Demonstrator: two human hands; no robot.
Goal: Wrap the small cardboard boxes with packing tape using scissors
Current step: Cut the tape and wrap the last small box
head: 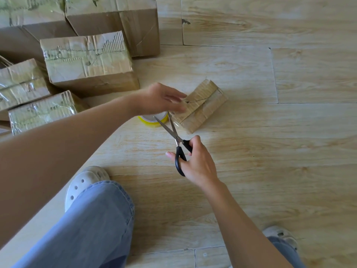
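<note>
Right hand (195,161) grips the scissors (176,141) by the black handles, thumb in one loop and fingers in the other. Blades are apart, tips pointing away from it toward the left hand (160,99).

Left hand is blurred. Its fingers reach out over the near-left end of the small box (204,105); can't tell if they pinch something or just press.

Small box lies on the floor (289,151) right at the left fingertips and ahead of the right hand, set at an angle, top flaps taped.

Yellow tape roll (154,121) sits directly under the left hand. Only its near rim shows, the rest is hidden by the palm, and one blade crosses in front of it. There's a glossy patch at the blade tips between roll and box; can't make out what it is.

Beyond the left forearm is a stack of bigger taped boxes (87,62), several cut off at the frame edge.

Nearer than the hands are a jeans leg (87,229) and a white clog (85,182). A second clog (280,235) is half hidden behind the right forearm.
</note>
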